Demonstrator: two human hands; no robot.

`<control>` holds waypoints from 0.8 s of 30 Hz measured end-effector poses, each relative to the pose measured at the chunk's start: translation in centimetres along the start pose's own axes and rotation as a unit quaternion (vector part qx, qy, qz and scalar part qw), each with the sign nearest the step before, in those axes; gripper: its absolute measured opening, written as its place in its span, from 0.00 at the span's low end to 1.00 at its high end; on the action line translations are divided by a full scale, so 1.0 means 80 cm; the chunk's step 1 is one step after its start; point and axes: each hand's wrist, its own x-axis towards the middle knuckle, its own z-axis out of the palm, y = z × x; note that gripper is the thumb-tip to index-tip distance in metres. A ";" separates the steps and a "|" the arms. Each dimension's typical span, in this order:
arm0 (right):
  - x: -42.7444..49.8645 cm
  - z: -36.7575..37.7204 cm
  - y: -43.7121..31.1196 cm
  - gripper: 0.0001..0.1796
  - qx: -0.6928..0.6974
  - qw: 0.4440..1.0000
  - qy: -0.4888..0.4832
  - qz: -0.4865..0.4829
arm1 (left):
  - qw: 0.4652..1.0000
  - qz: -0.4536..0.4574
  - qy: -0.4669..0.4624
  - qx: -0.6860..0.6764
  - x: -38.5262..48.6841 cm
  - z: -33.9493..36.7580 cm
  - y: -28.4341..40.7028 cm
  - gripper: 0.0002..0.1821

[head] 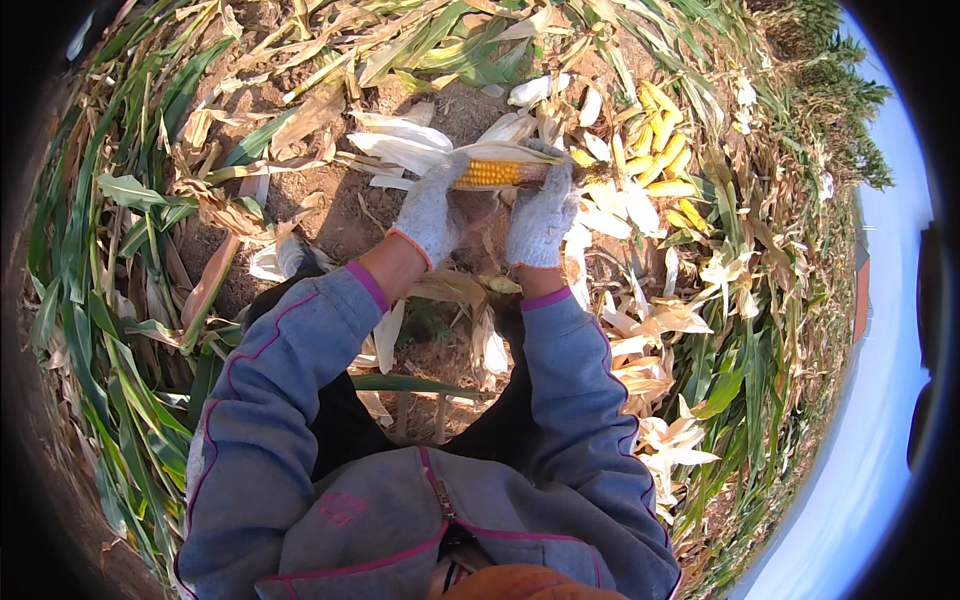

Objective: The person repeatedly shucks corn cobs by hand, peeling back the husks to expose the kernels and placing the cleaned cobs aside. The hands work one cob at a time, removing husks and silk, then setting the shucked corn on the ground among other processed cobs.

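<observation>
A partly husked ear of corn (489, 174) lies level between my two hands, its yellow kernels bared along the middle. My left hand (433, 210), in a whitish knit glove with an orange cuff edge, grips its left end. Pale peeled husk leaves (405, 146) spread out beyond that hand. At the other end, where the cob looks pinkish and bare of filled kernels, my right hand (544, 214) in a matching glove holds the ear. A strip of husk (510, 152) still runs along the ear's far side. My fingers are partly hidden behind the ear and husk.
Several husked yellow ears (660, 150) are heaped at the right. Pale ears in husk (538, 90) lie just beyond my hands. Loose dry husks (645, 330) litter the soil on the right. Cut green stalks and leaves (97, 360) cover the left side.
</observation>
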 end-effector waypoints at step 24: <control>0.042 -0.062 -0.033 0.20 0.422 0.787 -0.317 0.320 | 0.983 0.183 0.011 -0.004 0.014 0.006 0.044 0.11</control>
